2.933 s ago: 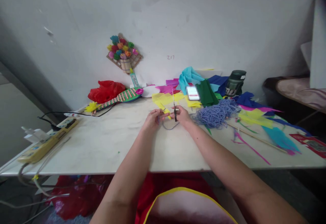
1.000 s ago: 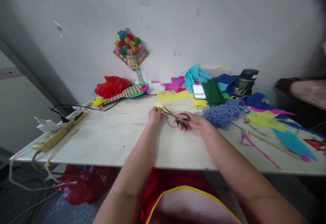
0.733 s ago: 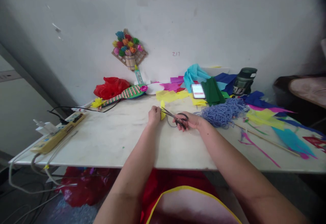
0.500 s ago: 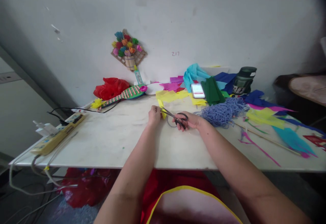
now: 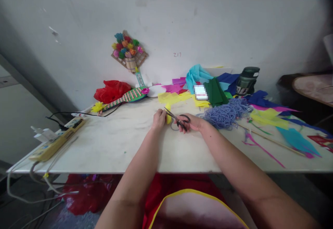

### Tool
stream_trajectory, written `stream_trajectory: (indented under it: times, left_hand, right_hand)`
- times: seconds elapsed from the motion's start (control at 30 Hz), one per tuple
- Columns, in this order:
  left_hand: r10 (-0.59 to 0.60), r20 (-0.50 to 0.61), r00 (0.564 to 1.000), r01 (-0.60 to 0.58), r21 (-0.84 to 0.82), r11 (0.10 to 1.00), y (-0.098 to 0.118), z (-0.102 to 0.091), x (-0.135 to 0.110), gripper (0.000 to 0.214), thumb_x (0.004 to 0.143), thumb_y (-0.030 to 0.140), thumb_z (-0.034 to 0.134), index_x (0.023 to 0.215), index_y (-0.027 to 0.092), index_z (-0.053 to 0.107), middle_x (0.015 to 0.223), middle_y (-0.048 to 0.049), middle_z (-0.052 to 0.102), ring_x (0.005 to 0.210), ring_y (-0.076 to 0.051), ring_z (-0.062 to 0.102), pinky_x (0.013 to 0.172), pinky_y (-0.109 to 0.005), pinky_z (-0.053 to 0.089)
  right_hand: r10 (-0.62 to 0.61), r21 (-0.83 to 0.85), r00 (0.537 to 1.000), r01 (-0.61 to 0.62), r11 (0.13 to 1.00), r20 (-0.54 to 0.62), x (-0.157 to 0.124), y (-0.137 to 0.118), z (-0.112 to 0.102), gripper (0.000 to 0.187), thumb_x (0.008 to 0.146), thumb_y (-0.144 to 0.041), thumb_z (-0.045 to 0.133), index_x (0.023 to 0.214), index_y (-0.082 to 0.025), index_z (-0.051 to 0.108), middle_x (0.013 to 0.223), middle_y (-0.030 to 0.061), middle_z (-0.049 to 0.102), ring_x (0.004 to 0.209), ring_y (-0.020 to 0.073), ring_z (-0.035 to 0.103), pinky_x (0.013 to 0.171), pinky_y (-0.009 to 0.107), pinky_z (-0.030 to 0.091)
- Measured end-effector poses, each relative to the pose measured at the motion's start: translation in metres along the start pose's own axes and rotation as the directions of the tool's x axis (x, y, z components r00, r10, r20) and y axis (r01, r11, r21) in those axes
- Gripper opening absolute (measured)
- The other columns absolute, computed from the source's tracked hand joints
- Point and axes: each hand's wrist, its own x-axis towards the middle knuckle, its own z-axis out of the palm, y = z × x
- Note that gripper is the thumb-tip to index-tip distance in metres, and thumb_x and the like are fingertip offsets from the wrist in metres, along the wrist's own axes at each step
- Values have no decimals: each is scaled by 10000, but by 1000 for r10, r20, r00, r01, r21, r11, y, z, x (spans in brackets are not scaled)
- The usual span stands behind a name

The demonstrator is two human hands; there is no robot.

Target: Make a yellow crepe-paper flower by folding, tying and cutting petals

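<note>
My left hand (image 5: 159, 118) is closed on a small piece of yellow crepe paper (image 5: 169, 115) above the middle of the white table (image 5: 109, 145). In my right hand (image 5: 187, 124) is a pair of scissors (image 5: 179, 120) with black handles, my fingers through the loops. The scissor blades point left and lie against the yellow paper, close to my left fingers. Beside them a thin strand of blue-purple yarn (image 5: 174, 127) curves on the tabletop. A tangled heap of the same yarn (image 5: 226, 113) lies right of my right hand.
Behind are sheets of coloured crepe paper (image 5: 174, 98), a phone (image 5: 201, 92) and a dark bottle (image 5: 246, 81). A stick (image 5: 273, 140) and paper strips lie at right. A green lute-shaped craft (image 5: 130, 96), a red plastic bag (image 5: 111, 91) and a power strip (image 5: 58, 138) are at left.
The yellow paper has shifted and turned slightly in my left hand, spreading wider beside the blades. The scissors stay close to it; the whole view has moved a little.
</note>
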Motion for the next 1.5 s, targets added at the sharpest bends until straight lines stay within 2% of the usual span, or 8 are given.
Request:
stream_trajectory:
  times: [0.07, 0.2, 0.27, 0.5, 0.93, 1.2, 1.5]
  left_hand:
    - [8, 37, 999, -8, -6, 1000, 0, 1, -1, 233, 738, 366, 517, 639, 169, 443, 604, 5, 500, 586, -105, 530, 531, -207, 441]
    - [-53, 144, 988, 75, -148, 986, 6, 3, -5, 212, 739, 371, 509, 709, 172, 442, 695, -12, 538, 589, -123, 582, 533, -249, 480]
    - [-44, 164, 986, 73, -175, 982, 8, 4, -8, 196, 737, 348, 512, 707, 170, 436, 694, -10, 539, 588, -127, 590, 535, -262, 492]
    - [64, 180, 982, -34, -170, 985, 11, 4, -11, 205, 744, 333, 511, 683, 166, 408, 609, 12, 520, 512, -92, 534, 486, -229, 475]
    - [103, 220, 970, -98, -31, 995, 9, 7, -13, 183, 799, 338, 430, 703, 191, 380, 486, 40, 501, 339, -66, 412, 362, -178, 326]
    - [151, 250, 956, -164, 32, 986, 5, 5, -11, 215, 803, 364, 418, 697, 177, 432, 541, 13, 528, 402, -70, 436, 396, -185, 342]
    - [189, 295, 937, -185, -43, 982, 6, 2, -10, 246, 787, 393, 459, 690, 167, 469, 562, 1, 535, 439, -65, 438, 415, -179, 325]
  right_hand:
    - [-14, 13, 1000, 14, 1000, -13, 1, 0, 1, 397, 773, -514, 470, 903, -142, 521, 572, 41, 620, 405, 112, 543, 328, 174, 334]
    - [-29, 32, 999, 31, 999, -45, 1, 0, 3, 408, 766, -531, 477, 909, -152, 521, 566, 24, 603, 394, 100, 519, 327, 175, 320]
    - [-33, 43, 998, 35, 998, -62, 1, 0, 4, 418, 761, -547, 476, 906, -157, 520, 562, 16, 592, 386, 92, 506, 321, 171, 304]
    - [-61, 61, 992, 68, 996, -110, 2, 0, 8, 437, 753, -579, 471, 878, -164, 527, 556, -2, 568, 380, 78, 485, 310, 166, 263]
    - [-33, 129, 987, 54, 990, -157, 5, 0, 11, 450, 733, -601, 482, 873, -177, 536, 512, -34, 522, 366, 63, 454, 320, 164, 260]
    - [-62, 124, 974, 90, 988, -216, 9, 0, 15, 466, 703, -608, 514, 835, -162, 538, 473, -38, 503, 343, 57, 426, 308, 162, 233]
    - [-98, 104, 958, 130, 986, -270, 7, -2, 22, 485, 680, -605, 544, 813, -139, 553, 450, -44, 480, 329, 39, 393, 307, 150, 208]
